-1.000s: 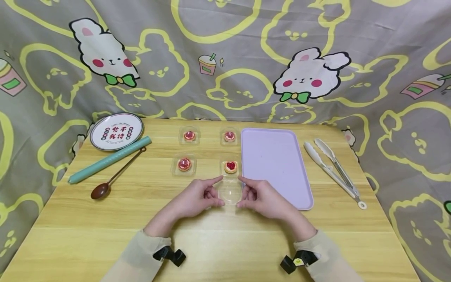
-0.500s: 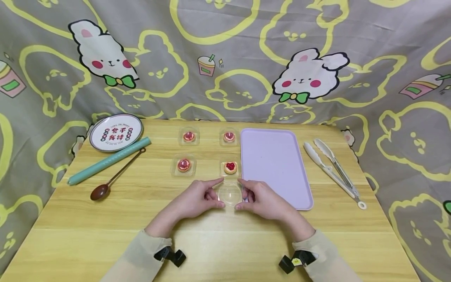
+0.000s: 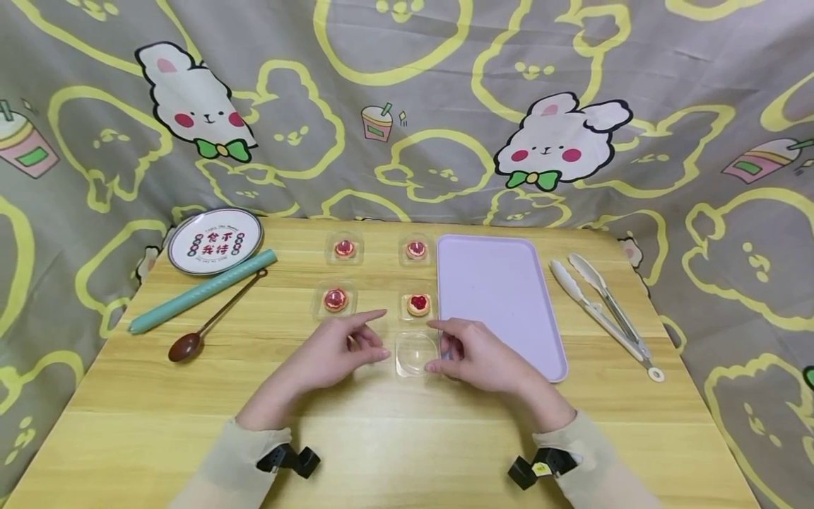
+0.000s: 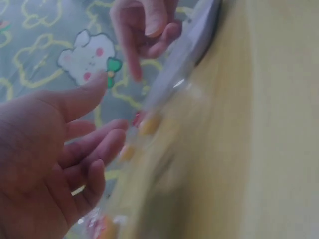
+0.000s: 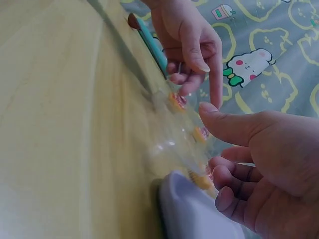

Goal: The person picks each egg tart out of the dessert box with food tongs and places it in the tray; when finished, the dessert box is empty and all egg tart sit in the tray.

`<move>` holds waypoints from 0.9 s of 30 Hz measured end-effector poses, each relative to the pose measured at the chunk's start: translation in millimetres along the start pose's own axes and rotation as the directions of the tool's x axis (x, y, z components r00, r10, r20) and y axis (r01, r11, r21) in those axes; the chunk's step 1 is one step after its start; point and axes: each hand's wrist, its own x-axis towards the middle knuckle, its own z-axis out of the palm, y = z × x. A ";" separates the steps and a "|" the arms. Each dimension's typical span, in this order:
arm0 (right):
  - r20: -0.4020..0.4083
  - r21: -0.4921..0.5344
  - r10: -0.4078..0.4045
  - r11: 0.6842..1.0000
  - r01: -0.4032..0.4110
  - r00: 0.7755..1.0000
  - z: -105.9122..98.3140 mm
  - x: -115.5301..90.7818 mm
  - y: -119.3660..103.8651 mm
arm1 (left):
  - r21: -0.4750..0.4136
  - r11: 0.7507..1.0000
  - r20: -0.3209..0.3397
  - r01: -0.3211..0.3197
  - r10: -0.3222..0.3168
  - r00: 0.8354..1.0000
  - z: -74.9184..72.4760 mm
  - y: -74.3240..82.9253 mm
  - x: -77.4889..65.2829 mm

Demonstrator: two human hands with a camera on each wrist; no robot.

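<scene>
Nearest to both hands is a clear plastic lid (image 3: 416, 353), lying on the table in front of a clear box (image 3: 407, 314) with a small tart (image 3: 418, 305) topped in red. My left hand (image 3: 340, 351) hovers left of the lid, apart from it, fingers loosely bent and holding nothing. To the lid's right is my right hand (image 3: 480, 353), its index finger and thumb beside the lid's edge. The right wrist view shows that hand (image 5: 269, 164) with nothing between thumb and fingers. Whether the lid joins the box is hard to tell.
Three covered boxes with tarts stand behind, one of them a left tart box (image 3: 335, 300). A lilac tray (image 3: 499, 304) lies under the right hand's far side, with tongs (image 3: 604, 314) beyond. Leftward are a plate (image 3: 216, 242), a teal rod (image 3: 203, 291) and a brown spoon (image 3: 186, 347).
My left hand has let go of the lid's left edge and moved left, its fingers spreading from it. The right hand has barely moved; the lid lies in about the same place.
</scene>
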 end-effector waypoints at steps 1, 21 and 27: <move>-0.001 -0.009 -0.009 1.000 0.009 1.000 -1.4 1.9 -0.9 | 0.008 1.000 -0.026 -0.005 0.005 1.000 -4.6 0.0 -1.3; 0.031 -0.034 -0.063 0.997 0.064 0.998 -3.3 84.3 -30.8 | 0.055 0.995 -0.223 0.081 -0.067 0.973 -83.3 -62.8 -13.2; 0.061 -0.027 0.007 1.000 -0.006 0.998 11.1 116.0 -32.0 | -0.014 0.991 -0.150 0.130 -0.131 0.980 -85.1 -81.8 -2.7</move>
